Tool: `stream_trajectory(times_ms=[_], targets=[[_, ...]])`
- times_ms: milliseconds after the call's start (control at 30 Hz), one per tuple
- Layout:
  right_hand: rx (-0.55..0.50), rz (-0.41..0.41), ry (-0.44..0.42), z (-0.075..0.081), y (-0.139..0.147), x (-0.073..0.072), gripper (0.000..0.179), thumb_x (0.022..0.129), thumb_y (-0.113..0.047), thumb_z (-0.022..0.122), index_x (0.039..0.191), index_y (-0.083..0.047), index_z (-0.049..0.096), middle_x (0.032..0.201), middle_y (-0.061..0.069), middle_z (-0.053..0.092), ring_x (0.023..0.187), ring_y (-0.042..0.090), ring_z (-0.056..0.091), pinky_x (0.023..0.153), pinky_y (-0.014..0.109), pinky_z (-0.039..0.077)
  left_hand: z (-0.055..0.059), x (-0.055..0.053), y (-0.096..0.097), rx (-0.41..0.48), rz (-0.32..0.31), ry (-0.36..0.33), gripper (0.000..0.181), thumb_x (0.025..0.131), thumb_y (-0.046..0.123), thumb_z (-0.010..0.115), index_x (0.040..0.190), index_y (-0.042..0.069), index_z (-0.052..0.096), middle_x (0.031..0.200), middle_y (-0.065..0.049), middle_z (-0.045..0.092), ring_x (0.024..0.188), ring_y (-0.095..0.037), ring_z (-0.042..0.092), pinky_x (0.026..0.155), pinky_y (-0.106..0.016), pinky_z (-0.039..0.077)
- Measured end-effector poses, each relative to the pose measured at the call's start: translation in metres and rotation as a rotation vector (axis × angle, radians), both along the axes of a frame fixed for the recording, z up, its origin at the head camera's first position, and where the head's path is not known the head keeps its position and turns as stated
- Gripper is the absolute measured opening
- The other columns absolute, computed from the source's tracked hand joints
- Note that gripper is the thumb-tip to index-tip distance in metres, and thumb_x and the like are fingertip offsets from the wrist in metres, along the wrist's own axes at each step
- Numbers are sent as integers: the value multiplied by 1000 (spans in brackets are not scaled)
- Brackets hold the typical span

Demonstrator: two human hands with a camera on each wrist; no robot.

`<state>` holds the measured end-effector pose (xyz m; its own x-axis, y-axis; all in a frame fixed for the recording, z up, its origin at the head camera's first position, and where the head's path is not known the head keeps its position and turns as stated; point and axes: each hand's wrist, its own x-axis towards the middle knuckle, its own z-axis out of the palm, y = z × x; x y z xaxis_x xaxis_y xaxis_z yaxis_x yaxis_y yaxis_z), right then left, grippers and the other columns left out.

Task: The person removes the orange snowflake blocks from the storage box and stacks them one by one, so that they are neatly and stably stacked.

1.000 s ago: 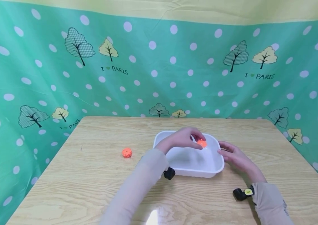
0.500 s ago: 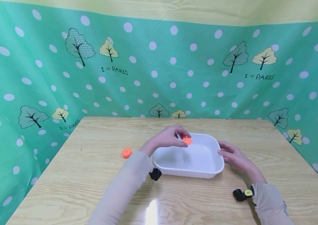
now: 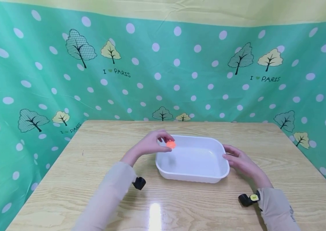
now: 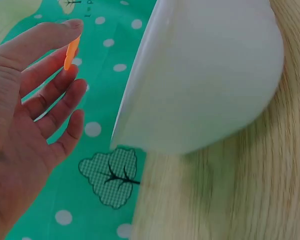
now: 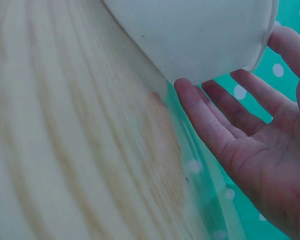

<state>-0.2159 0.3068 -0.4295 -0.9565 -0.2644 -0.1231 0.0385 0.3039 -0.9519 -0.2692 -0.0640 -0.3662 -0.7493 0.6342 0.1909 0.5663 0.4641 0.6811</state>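
Observation:
In my left hand [image 3: 154, 142] is a small round orange disc [image 3: 171, 144] with a notched edge, pinched between thumb and fingertips. It hangs over the left end of a white plastic tub [image 3: 193, 160], above the rim. Seen from the left wrist, the disc [image 4: 71, 52] is thin and edge-on, with the other fingers loosely bent below it. My right hand [image 3: 242, 162] holds the tub's right end, thumb at the rim. The right wrist view shows its fingertips [image 5: 185, 86] against the tub's outer wall [image 5: 200, 40]. Nothing shows on the visible tub floor.
The tub stands on a light wood table [image 3: 73, 179]. A green dotted cloth [image 3: 140, 64] hangs behind the table and at its sides. My left forearm [image 3: 108, 189] crosses the table's left half. A black wrist camera [image 3: 139, 183] sits near the tub's front left.
My left hand has moved left with the orange disc, from the tub's right side to its left end. A second orange disc on the table is now hidden behind my left wrist. The right hand stays put.

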Motion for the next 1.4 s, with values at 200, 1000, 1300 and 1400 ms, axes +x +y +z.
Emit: stream_trajectory(times_ms=[200,1000,1300,1400], targets=[[5,-13,-2,-2,1,-1,64,90,-29,55,142,-6,26,144,20,27,107,7,52,88,29,47,-7,3,-21,18,50,-2,31,73,28,74,102,22,65,94,11,59,89,-12,54,84,-36,45],[-30,14,13,-2,3,-4,65,91,-26,54,142,-2,23,143,24,25,101,0,54,85,25,47,-23,15,-109,19,278,26,33,74,25,74,105,18,65,97,5,60,91,-17,53,81,-36,43],[-25,4,0,-3,3,-3,64,90,-27,54,142,-4,24,144,21,26,102,1,53,86,26,47,-40,20,-132,-59,327,-37,35,75,23,73,108,16,64,99,3,58,94,-16,52,82,-35,42],[-30,4,-3,-3,3,-3,64,90,-27,55,142,-3,24,143,22,27,101,1,54,86,26,47,-45,20,-133,-79,324,-72,35,76,21,72,109,16,64,100,3,57,94,-16,51,82,-35,44]])
